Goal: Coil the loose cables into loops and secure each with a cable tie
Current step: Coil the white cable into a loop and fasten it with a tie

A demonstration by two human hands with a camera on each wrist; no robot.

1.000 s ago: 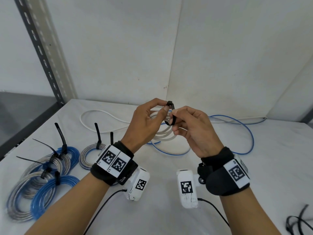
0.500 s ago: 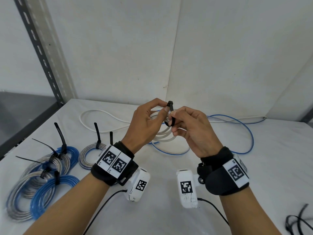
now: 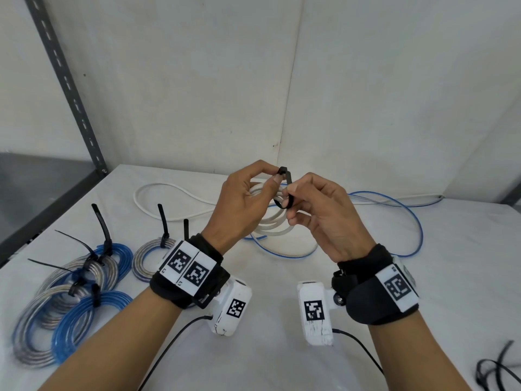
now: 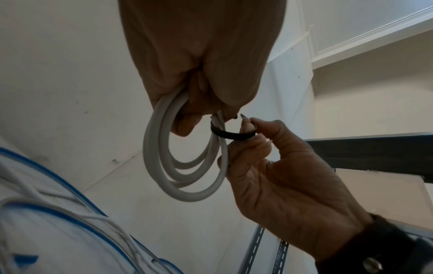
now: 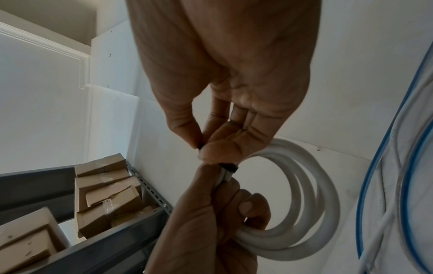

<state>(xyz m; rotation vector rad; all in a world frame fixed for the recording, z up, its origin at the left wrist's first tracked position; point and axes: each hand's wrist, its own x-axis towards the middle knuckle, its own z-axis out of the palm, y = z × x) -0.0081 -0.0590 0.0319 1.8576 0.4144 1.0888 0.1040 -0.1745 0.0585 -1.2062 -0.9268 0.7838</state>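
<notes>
White cable coil (image 4: 185, 163) hangs from the left hand (image 3: 242, 201), gripped above the bench (image 3: 282, 356). The right hand (image 3: 324, 215) pinches the black cable tie (image 4: 230, 136) looped round the coil's strands. Best to keep the strands bunched, feed the tail through the head squarely, then pull snug.

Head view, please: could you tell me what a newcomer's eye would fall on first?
Raised mid-frame, the left hand grips a white cable coil while the right hand pinches a black cable tie looped around it. On the table's left lie tied blue and silver coils; behind the hands, a loose blue cable.
</notes>
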